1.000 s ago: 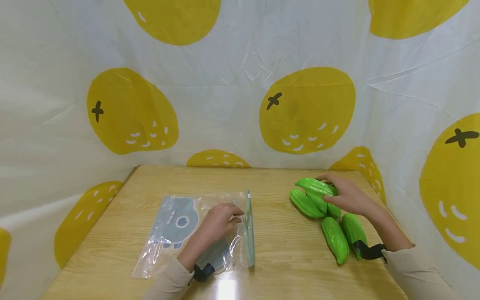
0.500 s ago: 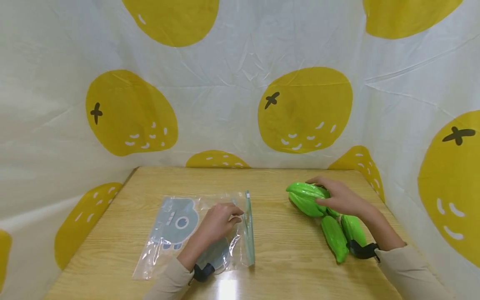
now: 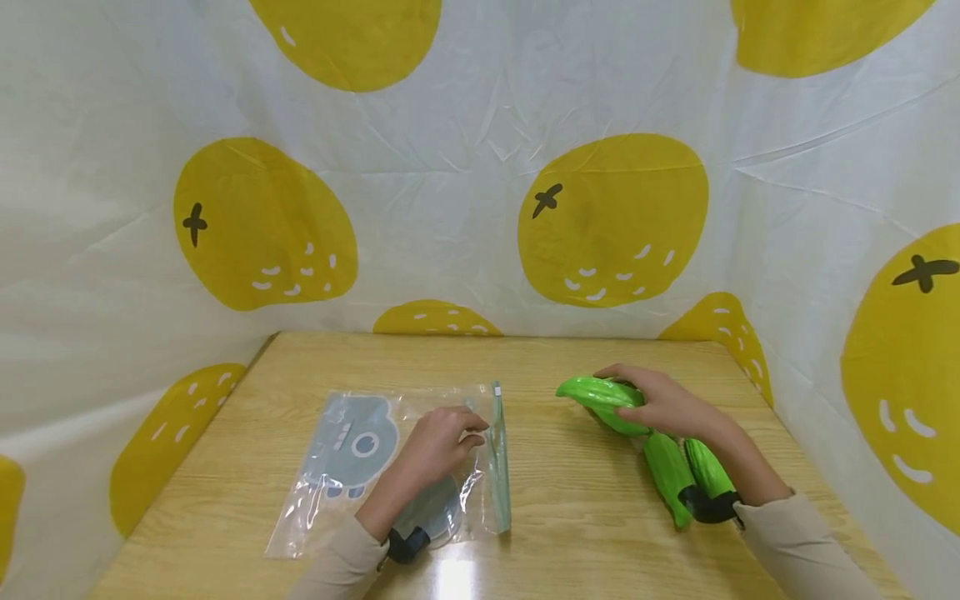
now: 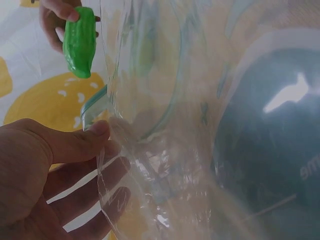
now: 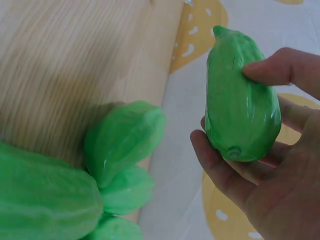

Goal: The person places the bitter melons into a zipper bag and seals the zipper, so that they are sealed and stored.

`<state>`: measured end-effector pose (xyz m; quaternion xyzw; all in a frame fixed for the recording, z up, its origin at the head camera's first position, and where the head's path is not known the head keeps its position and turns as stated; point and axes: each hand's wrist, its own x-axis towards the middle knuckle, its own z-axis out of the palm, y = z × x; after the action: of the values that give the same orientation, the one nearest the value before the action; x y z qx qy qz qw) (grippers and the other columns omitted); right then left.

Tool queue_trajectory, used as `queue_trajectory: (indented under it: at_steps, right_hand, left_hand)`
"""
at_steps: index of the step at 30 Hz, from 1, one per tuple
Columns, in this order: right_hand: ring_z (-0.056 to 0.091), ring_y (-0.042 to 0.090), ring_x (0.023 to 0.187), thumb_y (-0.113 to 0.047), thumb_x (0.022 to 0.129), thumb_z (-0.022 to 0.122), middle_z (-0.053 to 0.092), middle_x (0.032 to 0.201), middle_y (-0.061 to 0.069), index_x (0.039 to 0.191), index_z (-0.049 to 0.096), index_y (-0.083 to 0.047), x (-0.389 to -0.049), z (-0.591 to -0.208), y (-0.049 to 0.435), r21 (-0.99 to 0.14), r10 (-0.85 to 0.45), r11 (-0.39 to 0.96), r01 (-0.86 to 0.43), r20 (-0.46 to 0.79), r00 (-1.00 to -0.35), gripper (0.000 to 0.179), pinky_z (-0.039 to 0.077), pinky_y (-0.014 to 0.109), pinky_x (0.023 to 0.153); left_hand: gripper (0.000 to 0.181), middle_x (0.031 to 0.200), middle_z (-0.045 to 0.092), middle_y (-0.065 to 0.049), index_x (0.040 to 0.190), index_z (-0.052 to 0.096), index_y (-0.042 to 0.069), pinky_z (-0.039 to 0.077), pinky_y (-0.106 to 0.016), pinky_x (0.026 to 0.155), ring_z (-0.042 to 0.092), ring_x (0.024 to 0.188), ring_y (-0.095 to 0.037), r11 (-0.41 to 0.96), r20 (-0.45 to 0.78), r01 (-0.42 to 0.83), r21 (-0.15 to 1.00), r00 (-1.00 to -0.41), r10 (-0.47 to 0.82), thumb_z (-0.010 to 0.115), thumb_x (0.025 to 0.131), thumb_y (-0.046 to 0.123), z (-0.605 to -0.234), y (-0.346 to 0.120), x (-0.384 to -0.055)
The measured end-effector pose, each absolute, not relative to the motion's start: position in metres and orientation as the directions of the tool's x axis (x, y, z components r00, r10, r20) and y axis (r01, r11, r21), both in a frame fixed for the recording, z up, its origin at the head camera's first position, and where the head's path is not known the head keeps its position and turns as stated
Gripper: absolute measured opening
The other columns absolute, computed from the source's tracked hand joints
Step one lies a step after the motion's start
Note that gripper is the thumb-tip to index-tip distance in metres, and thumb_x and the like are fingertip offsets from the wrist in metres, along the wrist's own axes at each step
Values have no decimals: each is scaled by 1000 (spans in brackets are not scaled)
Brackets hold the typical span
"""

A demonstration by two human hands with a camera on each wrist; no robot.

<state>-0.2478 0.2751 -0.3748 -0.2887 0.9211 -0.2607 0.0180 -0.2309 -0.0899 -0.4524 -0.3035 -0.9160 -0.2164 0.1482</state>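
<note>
My left hand (image 3: 438,446) lies over a clear zip bag (image 3: 360,442) with a grey-blue cartoon print, close to its greenish zip strip. In the left wrist view, thumb and forefinger pinch the bag's edge, and the other fingers show through the film. My right hand (image 3: 667,406) grips a glossy green ribbed gourd (image 5: 242,100), thumb on one side and fingers round the other, its pointed tip away from the palm. In the head view the held gourd overlaps another gourd (image 3: 626,427) behind it. Two more gourds (image 3: 667,475) lie near my right wrist, partly hidden by it.
A wooden table (image 3: 555,517) carries everything. White cloth (image 3: 442,192) printed with large yellow fruit hangs at the back and both sides. Several gourds (image 5: 125,140) are bunched together in the right wrist view.
My right hand has moved left and slightly toward me, carrying the gourd off the pile's top toward the bag. The left hand and bag have stayed in place.
</note>
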Motion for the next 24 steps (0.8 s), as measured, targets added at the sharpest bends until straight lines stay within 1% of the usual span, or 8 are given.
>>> queue_trajectory:
  at_steps: [3, 6, 9, 13, 16, 19, 24]
  right_hand:
    - [59, 16, 97, -10, 91, 72, 69, 124, 8, 140, 58, -9, -249, -379, 270, -494, -557, 690, -529, 104, -824, 50, 49, 31, 80]
    - [56, 14, 91, -11, 90, 72, 69, 122, 8, 140, 59, -10, -250, -383, 266, -480, -564, 695, -535, 98, -820, 52, 46, 28, 77]
    - [57, 15, 96, -11, 89, 73, 69, 126, 10, 139, 59, -10, -249, -384, 260, -472, -574, 693, -544, 95, -813, 52, 47, 30, 79]
    - [60, 21, 107, -11, 89, 72, 67, 133, 14, 140, 59, -6, -247, -383, 254, -477, -596, 677, -560, 91, -798, 53, 49, 33, 84]
    - [60, 21, 105, -10, 89, 71, 66, 133, 16, 141, 59, -4, -247, -386, 250, -490, -606, 669, -559, 77, -792, 54, 49, 33, 84]
    - [57, 17, 100, -9, 88, 70, 67, 133, 16, 141, 58, -5, -248, -390, 248, -498, -614, 663, -560, 67, -786, 54, 47, 30, 81]
    - [57, 15, 100, -7, 88, 70, 67, 133, 11, 141, 59, -8, -250, -395, 244, -500, -625, 659, -562, 52, -779, 54, 46, 28, 82]
  left_hand:
    - [13, 93, 78, 5, 101, 82, 16, 59, -31, 71, 73, 84, -13, 724, 401, 618, 306, -773, 491, 81, 88, 17, -452, -90, -231]
    - [13, 93, 77, 5, 101, 82, 16, 59, -31, 72, 73, 84, -13, 726, 399, 616, 304, -775, 490, 81, 88, 18, -453, -91, -231]
    - [13, 92, 77, 5, 101, 82, 16, 59, -31, 71, 73, 84, -13, 727, 403, 617, 299, -773, 490, 81, 88, 19, -453, -91, -232]
    - [14, 92, 77, 5, 101, 82, 17, 59, -31, 71, 73, 84, -13, 728, 402, 617, 299, -774, 490, 82, 88, 18, -451, -91, -232]
    - [14, 93, 78, 6, 101, 82, 17, 59, -31, 72, 73, 85, -13, 730, 398, 612, 305, -778, 486, 82, 88, 18, -450, -91, -232]
    - [13, 93, 78, 6, 101, 82, 17, 59, -32, 71, 73, 85, -13, 729, 399, 611, 310, -779, 484, 82, 88, 17, -450, -91, -232]
    - [13, 93, 78, 5, 100, 82, 17, 60, -33, 72, 74, 85, -14, 723, 406, 614, 317, -777, 482, 82, 87, 16, -448, -91, -231]
